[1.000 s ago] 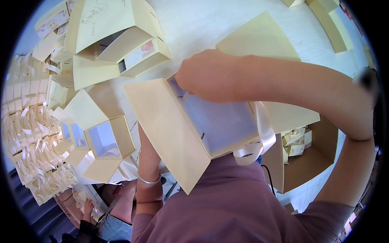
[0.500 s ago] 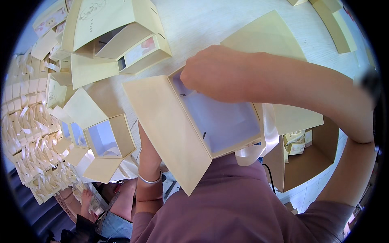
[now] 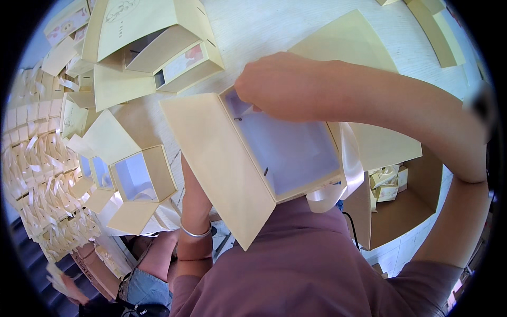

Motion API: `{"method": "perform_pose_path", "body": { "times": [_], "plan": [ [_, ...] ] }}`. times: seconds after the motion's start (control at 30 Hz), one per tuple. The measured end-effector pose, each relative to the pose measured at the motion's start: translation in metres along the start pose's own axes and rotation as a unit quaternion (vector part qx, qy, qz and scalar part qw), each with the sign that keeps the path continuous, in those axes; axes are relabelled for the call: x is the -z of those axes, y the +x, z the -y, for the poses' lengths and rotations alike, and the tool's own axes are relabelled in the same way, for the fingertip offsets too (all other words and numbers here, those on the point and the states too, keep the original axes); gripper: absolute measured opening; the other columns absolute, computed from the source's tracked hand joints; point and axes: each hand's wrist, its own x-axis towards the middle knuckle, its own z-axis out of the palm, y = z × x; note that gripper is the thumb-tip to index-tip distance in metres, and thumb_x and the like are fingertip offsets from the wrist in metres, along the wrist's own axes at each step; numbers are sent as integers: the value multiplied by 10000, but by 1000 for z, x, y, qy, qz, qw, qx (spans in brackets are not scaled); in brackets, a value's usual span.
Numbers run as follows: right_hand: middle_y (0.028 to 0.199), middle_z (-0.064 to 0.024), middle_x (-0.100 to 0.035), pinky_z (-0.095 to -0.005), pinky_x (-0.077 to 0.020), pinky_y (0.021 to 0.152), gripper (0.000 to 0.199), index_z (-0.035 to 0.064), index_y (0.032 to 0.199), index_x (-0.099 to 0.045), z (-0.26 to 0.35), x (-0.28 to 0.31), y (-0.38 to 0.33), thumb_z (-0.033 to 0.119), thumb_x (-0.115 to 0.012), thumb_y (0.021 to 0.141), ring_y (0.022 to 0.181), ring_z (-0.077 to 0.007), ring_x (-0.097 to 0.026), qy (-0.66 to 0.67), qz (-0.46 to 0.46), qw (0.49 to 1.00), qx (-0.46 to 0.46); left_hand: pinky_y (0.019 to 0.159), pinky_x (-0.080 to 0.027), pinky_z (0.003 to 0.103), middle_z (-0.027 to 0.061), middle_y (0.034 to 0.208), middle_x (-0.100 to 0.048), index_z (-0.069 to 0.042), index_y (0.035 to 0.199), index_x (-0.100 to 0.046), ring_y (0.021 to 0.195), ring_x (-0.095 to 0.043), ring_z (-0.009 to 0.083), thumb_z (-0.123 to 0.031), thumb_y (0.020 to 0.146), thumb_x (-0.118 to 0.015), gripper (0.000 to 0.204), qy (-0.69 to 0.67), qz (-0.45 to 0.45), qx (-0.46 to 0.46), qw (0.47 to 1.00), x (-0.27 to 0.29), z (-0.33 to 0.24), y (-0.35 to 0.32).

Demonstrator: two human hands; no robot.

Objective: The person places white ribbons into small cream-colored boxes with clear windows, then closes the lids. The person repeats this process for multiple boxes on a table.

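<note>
A cream gift box (image 3: 293, 153) with a pale lilac-white inside lies tilted in front of me, its lid flap (image 3: 214, 158) folded out to the left. My right hand (image 3: 274, 87) is closed at the box's far wall, knuckles up, fingertips down inside and hidden; what they grip cannot be made out. Two small dark slots show along the hinge side. A white satin ribbon (image 3: 351, 158) hangs in a loop from the box's right side. My left forearm, wearing a silver bangle (image 3: 194, 232), passes beneath the flap; the box covers that hand.
More open cream boxes (image 3: 136, 177) stand to the left, beside stacked ribboned boxes (image 3: 42, 174). Larger boxes (image 3: 153, 31) sit at the far left of the white table (image 3: 253, 26). On the right is a brown carton (image 3: 406, 211) with small packets. Another person's hand (image 3: 71, 288) shows lower left.
My right hand has shifted slightly away from me along the box's far wall. At lower left, the other person's hand has moved outward and down, blurred. The gift box has barely moved.
</note>
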Motion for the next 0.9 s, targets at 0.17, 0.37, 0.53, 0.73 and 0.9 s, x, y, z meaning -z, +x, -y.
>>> {"method": "perform_pose_path", "body": {
  "times": [0.17, 0.37, 0.53, 0.73, 0.9],
  "plan": [
    [722, -218, -581, -418, -456, 613, 135, -75, 697, -576, 5, 2, 0, 48, -531, 733, 713, -377, -570, -3, 33, 999, -22, 728, -452, 312, 108, 927, -598, 7, 1009, -540, 819, -579, 196, -121, 740, -612, 306, -13, 1, 12, 1000, 0, -4, 0],
    [735, -213, -584, -423, -454, 628, 134, -72, 719, -581, 6, 3, -2, 54, -541, 738, 727, -369, -572, -7, 22, 1000, -9, 707, -457, 304, 102, 902, -606, 8, 986, -549, 791, -585, 188, -114, 734, -614, 288, -19, 3, 22, 1000, -2, -4, 1],
    [742, -212, -587, -425, -454, 632, 140, -71, 741, -585, 7, 1, 4, 63, -544, 749, 722, -364, -575, -6, 23, 1000, 7, 692, -458, 299, 100, 892, -612, 9, 970, -555, 785, -595, 192, -122, 726, -615, 283, -38, -1, 2, 999, -4, -5, 1],
    [816, -184, -608, -400, -466, 633, 150, -43, 814, -607, 4, -7, 16, 38, -509, 734, 745, -323, -589, 72, 55, 995, -32, 681, -459, 298, 100, 870, -619, 5, 955, -565, 775, -599, 187, -131, 741, -605, 258, 116, 72, -24, 990, 9, -14, 17],
    [772, -133, -607, -315, -459, 650, 130, -26, 776, -611, -2, -8, 19, 86, -568, 725, 722, -244, -582, 188, 101, 972, -102, 676, -457, 281, 82, 869, -618, 10, 953, -567, 769, -586, 160, -114, 752, -598, 238, 7, 52, 4, 999, 2, 0, 17]
  ]
}}
